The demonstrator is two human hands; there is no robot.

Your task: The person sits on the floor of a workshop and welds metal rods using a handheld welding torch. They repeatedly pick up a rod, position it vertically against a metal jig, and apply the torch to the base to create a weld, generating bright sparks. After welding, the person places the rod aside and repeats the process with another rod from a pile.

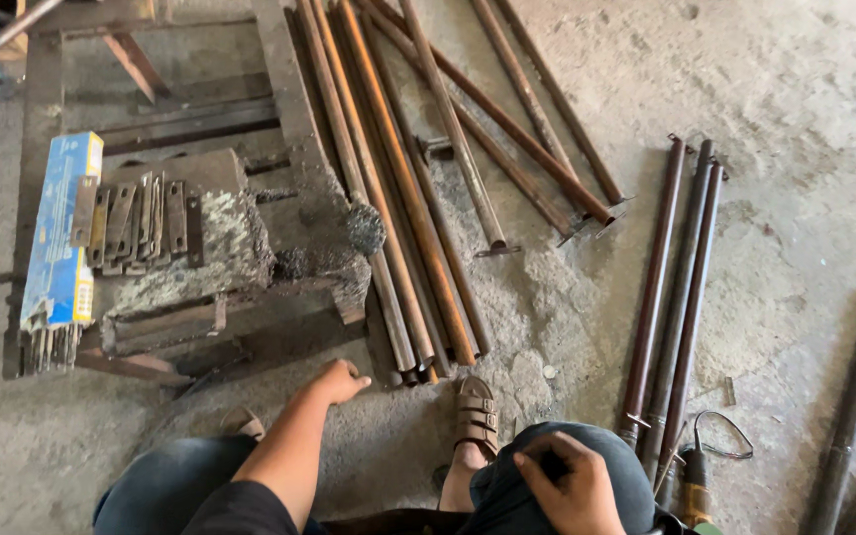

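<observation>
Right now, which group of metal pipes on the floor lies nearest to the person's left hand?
The rusty orange-brown bundle, whose ends lie just right of the left hand. The three dark pipes lie farther right.

A bundle of pipes point(403, 208) lies on the floor point(795, 89) ahead of the person, with a metal frame point(289, 129) to its left carrying a block point(200, 238) topped by flat plates point(141, 218). A box of rods point(59, 238) lies left of the block. Three more pipes point(676, 287) lie to the right, near the right knee.
</observation>
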